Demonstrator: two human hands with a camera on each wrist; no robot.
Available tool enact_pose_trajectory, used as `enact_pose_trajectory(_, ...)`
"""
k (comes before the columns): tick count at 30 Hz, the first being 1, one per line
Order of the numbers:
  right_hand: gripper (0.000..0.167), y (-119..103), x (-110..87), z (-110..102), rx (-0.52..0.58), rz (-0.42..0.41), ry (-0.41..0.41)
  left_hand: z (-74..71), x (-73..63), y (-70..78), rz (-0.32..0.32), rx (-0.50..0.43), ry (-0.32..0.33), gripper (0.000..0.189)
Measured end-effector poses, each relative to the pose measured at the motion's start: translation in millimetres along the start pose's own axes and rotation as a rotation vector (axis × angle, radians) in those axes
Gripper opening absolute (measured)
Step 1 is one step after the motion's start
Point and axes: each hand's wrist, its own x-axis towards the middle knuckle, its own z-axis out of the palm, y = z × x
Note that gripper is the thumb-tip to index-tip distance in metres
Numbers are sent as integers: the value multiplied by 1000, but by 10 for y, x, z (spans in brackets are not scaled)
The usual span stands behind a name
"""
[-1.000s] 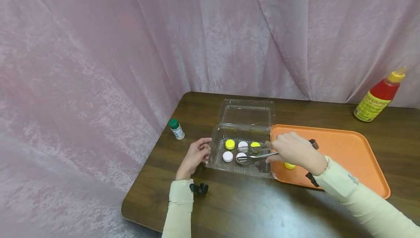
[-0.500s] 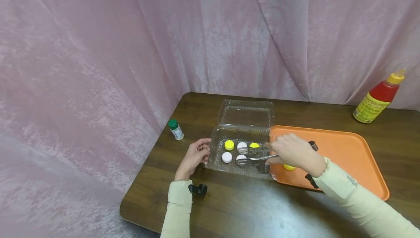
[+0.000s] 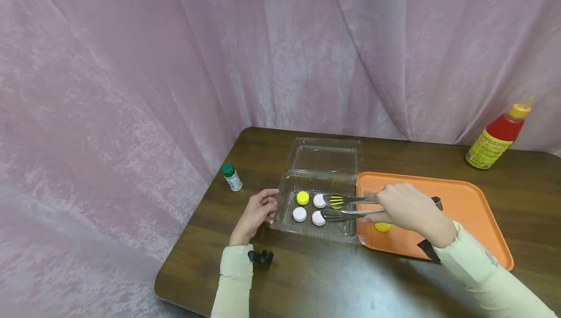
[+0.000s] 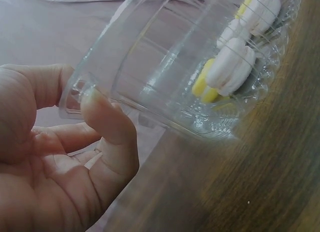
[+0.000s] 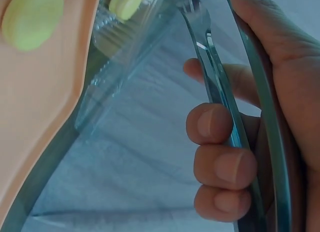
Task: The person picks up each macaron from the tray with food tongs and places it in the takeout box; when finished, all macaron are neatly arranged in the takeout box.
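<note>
My left hand (image 3: 255, 213) pinches the left rim of a clear plastic clamshell box (image 3: 337, 233); in the left wrist view the thumb presses the rim corner. Several macarons lie inside: a yellow macaron (image 3: 302, 197) at back left, white macarons (image 3: 300, 214) in the left and middle spots, and another yellow one (image 3: 336, 202) further right. Metal slotted tongs (image 3: 335, 216) are gripped in my right hand (image 3: 407, 208), their arms spread and heads over the box's right half. Through the upper head's slots the right yellow macaron shows. Fingers wrap one tong arm (image 5: 212, 74) in the right wrist view.
An orange tray (image 3: 456, 196) adjoins the box's right side, with a yellow macaron (image 3: 383, 227) near its left edge. The box's lid (image 3: 326, 158) lies folded back. A green-capped shaker (image 3: 232, 177) stands left, a red sauce bottle (image 3: 497, 135) at back right. A pink curtain hangs behind.
The tongs have shifted a little right and spread wider, uncovering more of the front middle white macaron. My left hand keeps its hold on the rim. The view has tilted slightly.
</note>
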Motion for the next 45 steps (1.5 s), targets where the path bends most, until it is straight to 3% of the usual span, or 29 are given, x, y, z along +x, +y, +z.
enact_pose_trajectory(10, 51, 73, -263, -130, 2, 91, 25, -11, -7, 17, -5, 10, 1, 46)
enact_pose_trajectory(19, 46, 126, -465, -147, 9, 115, 54, -12, -12, 3, -16, 11, 17, 46)
enact_pose_trajectory(29, 38, 225, -662, -112, -47, 120, 158, -4, -25, 41, -28, -19, -1, 47)
enact_pose_trajectory(39, 40, 310, -838, -72, -43, 126, 153, -2, -9, 58, -39, -18, 1, 47)
enact_pose_trajectory(45, 44, 328, -935, -74, -33, 188, 118, -4, -14, 46, -36, -20, 1, 47)
